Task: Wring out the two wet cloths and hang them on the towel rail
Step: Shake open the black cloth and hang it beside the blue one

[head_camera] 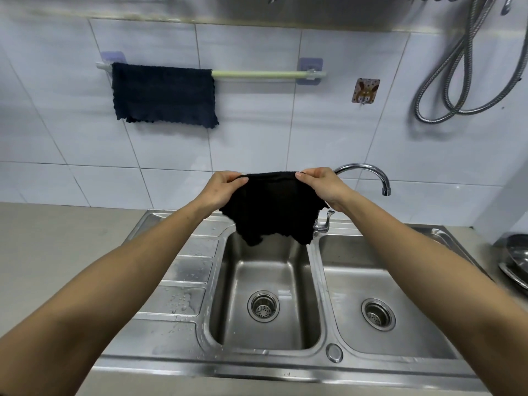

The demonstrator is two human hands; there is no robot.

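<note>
I held a black cloth spread between both hands over the left basin of a steel double sink. My left hand pinched one top corner; my right hand pinched the other. The cloth hung clear of the basin. A navy cloth was draped over the left part of the green rail, which was fixed to a white tiled wall. A tap arched just right of my right hand. A metal hose hung on the wall at upper right. Water drops lay on the drainboard. The grey tabletop extended left of the sink.
</note>
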